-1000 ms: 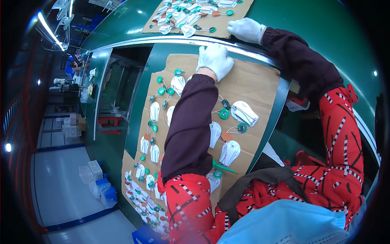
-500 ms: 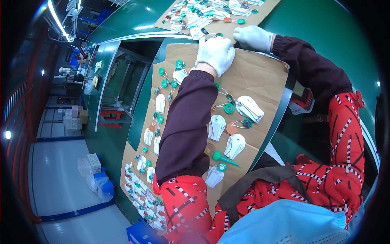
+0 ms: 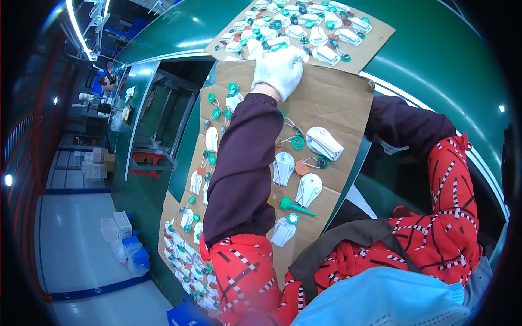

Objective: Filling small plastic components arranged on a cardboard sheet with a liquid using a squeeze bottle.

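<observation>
My left hand [image 3: 278, 73], in a white glove, is curled at the far edge of the near cardboard sheet [image 3: 326, 87], against the far cardboard sheet [image 3: 375, 46]. Whatever its bent fingers hold is hidden. Low beside the near sheet's right edge, only a bit of my gloved right hand [image 3: 392, 148] shows; its fingers cannot be made out. White teardrop-shaped parts [image 3: 324, 143] with thin wires and green round pieces [image 3: 297, 142] lie on the near sheet. Many similar wired parts [image 3: 318, 37] crowd the far sheet. A green tapered nozzle [image 3: 296, 206] lies nearer me.
More white parts [image 3: 187, 266] are packed at the near left of the cardboard. Green tabletop [image 3: 435, 49] surrounds the far sheet. A metal frame [image 3: 179, 119] stands left of the table, with a red stool [image 3: 145, 163] and blue bins [image 3: 136, 252] beyond.
The far cardboard sheet has come nearer and to the right with its parts. My right hand has left its edge and dropped down beside the table; my left hand stays near the edge.
</observation>
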